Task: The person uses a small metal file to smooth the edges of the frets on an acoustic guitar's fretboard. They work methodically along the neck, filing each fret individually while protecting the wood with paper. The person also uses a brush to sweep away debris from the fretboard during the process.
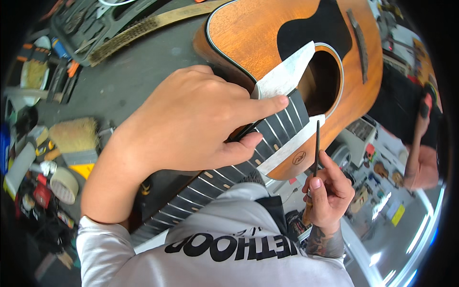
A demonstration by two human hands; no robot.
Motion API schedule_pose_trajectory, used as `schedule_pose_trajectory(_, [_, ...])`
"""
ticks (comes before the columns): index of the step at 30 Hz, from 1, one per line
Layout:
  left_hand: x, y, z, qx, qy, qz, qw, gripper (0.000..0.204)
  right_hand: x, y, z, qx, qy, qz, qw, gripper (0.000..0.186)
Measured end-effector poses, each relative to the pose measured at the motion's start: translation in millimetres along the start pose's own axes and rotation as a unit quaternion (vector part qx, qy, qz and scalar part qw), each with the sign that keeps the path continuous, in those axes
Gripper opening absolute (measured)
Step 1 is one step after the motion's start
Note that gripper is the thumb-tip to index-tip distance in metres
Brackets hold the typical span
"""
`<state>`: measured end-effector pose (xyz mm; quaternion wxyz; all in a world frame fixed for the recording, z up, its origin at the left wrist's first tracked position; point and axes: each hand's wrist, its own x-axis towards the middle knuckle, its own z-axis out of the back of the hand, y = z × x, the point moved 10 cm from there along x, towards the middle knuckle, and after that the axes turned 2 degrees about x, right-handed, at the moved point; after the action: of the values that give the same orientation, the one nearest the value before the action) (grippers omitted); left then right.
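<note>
An acoustic guitar lies face up, its neck running toward my body at lower left. White masking sheets cover the top on both sides of the dark fretboard. My left hand is closed over the neck, index finger stretched across the fretboard's end beside the soundhole and thumb on the frets. Its other fingers are curled and partly hidden. In my right hand is a slim black file with a wooden handle, held upright with its tip near the lower white sheet.
A wide bristle brush and a tape roll lie at left. Beyond the guitar's left side are a grey tool case and a curved strip. A dark stick rests on the guitar top. At right another person's arm shows.
</note>
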<state>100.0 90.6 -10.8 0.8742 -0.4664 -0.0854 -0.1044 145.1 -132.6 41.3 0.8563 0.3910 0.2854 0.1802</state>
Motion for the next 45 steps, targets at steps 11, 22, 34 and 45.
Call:
schedule_pose_trajectory(11, [-39.0,-57.7,-2.3,0.163,-0.214,0.335,0.903,0.048,111.7,40.7,-6.8,-0.097,0.378,0.275,0.879,0.044])
schedule_pose_trajectory(22, [-33.0,-69.3,-48.4,0.292,-0.261,0.404,0.827,0.045,114.9,38.1,-22.7,-0.147,0.401,0.311,0.849,0.049])
schedule_pose_trajectory(34, [-36.8,-73.8,-54.1,0.339,-0.271,0.39,0.812,0.041,108.7,34.2,-19.0,-0.153,0.399,0.311,0.849,0.046])
schedule_pose_trajectory(45, [-36.8,-72.6,-54.6,0.332,-0.276,0.395,0.811,0.04,118.2,48.0,-37.1,-0.165,0.436,0.301,0.832,0.049])
